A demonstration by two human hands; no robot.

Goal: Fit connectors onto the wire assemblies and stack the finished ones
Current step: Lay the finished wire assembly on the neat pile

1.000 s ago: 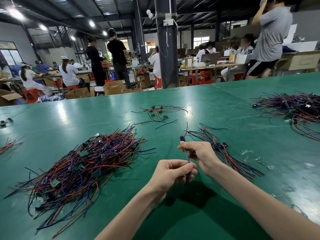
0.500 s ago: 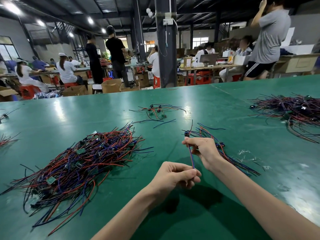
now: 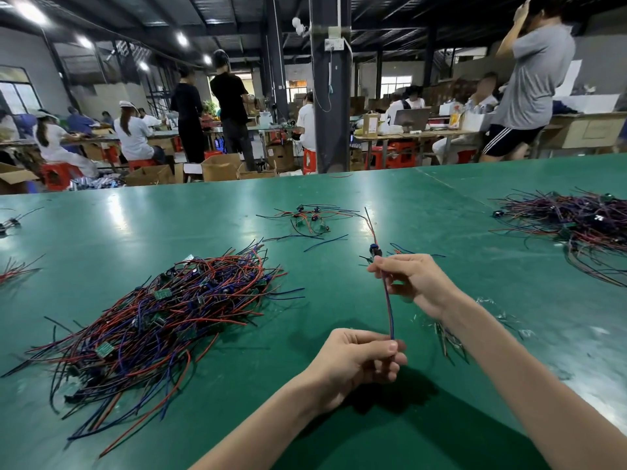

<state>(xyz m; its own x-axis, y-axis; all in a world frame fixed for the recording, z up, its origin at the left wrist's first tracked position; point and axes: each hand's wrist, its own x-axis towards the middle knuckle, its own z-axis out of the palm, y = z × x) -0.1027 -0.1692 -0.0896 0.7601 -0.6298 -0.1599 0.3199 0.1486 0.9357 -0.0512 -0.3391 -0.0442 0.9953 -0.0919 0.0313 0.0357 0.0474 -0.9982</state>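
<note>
Green matting covers the table (image 3: 356, 191) before you, in a busy workshop.

Your left hand (image 3: 353, 364) is nearest you, raised above the table. Its thumb and forefinger pinch the near end of a wire (image 3: 387, 310), and the other fingers are curled under. Your right hand (image 3: 419, 283), a little farther and to the right, pinches the same wire near its far end, its fingers bent round it. The wire, a red and blue pair, runs almost straight between your two hands, clear of the table. Just past your right fingertips a small dark connector (image 3: 376, 251) sits on it, and thin leads carry on beyond toward the far side.

Under your right forearm lies a stack (image 3: 448, 340) of wires, mostly hidden by the arm.

Near left, a large pile (image 3: 163, 310) of red, blue and black wires with small green boards spreads across the table. Far, in the middle, a small cluster (image 3: 307, 220) of wires lies loose. Far right sits a dark heap (image 3: 583, 228) of more wires.

Beyond the table's far edge a dark pillar (image 3: 330, 96) stands, with workers (image 3: 135, 137) at benches among red stools and cardboard boxes.
</note>
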